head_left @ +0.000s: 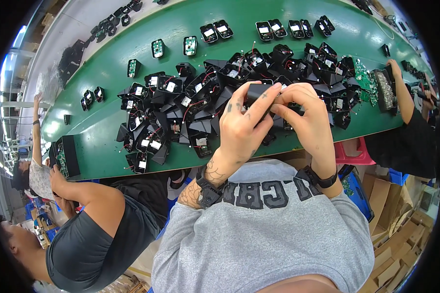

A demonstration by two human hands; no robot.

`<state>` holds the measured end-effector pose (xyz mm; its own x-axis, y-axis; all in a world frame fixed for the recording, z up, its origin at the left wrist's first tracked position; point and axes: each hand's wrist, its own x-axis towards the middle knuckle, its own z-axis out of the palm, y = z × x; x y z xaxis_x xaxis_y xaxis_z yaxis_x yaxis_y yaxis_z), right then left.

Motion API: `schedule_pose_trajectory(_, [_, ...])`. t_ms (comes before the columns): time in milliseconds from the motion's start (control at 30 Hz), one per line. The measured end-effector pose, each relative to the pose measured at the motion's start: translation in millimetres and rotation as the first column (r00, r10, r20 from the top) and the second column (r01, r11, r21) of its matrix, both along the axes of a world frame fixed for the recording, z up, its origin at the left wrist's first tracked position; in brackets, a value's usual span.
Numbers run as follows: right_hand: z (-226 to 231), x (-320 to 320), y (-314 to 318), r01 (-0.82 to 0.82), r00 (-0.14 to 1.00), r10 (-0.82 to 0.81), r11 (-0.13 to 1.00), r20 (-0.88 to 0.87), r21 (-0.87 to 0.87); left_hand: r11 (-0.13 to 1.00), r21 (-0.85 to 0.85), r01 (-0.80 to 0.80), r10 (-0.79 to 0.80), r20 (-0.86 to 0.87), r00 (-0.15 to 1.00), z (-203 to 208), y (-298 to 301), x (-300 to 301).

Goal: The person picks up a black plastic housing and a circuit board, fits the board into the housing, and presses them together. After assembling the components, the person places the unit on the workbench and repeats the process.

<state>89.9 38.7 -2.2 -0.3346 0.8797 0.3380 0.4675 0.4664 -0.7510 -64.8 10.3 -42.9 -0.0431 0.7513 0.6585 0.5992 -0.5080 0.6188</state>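
Observation:
A black plastic housing (258, 91) is held up over the pile in front of me. My left hand (244, 119) is closed around its left side, with fingers along the top. At its right side, my right hand (306, 110) has thumb and fingers pinched on the part, which they largely hide. Just beyond my hands lies a heap of similar black housings (171, 87), several with white labels, circuit boards and thin red wires.
Opened housings with boards (190, 46) stand in a row along the far side of the green table (98, 156). Loose green circuit boards (364, 78) and a tray of small metal parts (385, 93) lie right. A co-worker (90, 215) sits at left beside a black box (69, 155); another person's arm (401, 95) reaches in at right.

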Motion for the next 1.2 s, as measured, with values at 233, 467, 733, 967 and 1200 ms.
schedule_pose_trajectory(233, [-20,-1,3,-0.118,0.913,-0.054,0.914,-0.405,-0.388,0.995,-0.09,0.035,-0.028,0.071,0.997,7,-3,1])
schedule_pose_trajectory(467, [-24,8,9,-0.2,0.895,-0.018,0.876,-0.445,-0.439,0.979,-0.183,0.093,-0.069,0.131,0.989,7,-6,2])
schedule_pose_trajectory(733, [-2,20,18,-0.333,0.938,0.345,0.899,0.007,0.285,0.634,-0.307,0.709,-0.043,0.902,0.429,13,-4,-12])
schedule_pose_trajectory(967, [-5,24,22,-0.385,0.922,0.379,0.883,0.075,0.269,0.582,-0.355,0.732,-0.066,0.876,0.478,18,-7,-14])
schedule_pose_trajectory(1200, [0,32,24,-0.376,0.919,0.394,0.886,-0.011,0.271,0.323,-0.294,0.9,-0.09,0.937,0.338,21,0,-26])
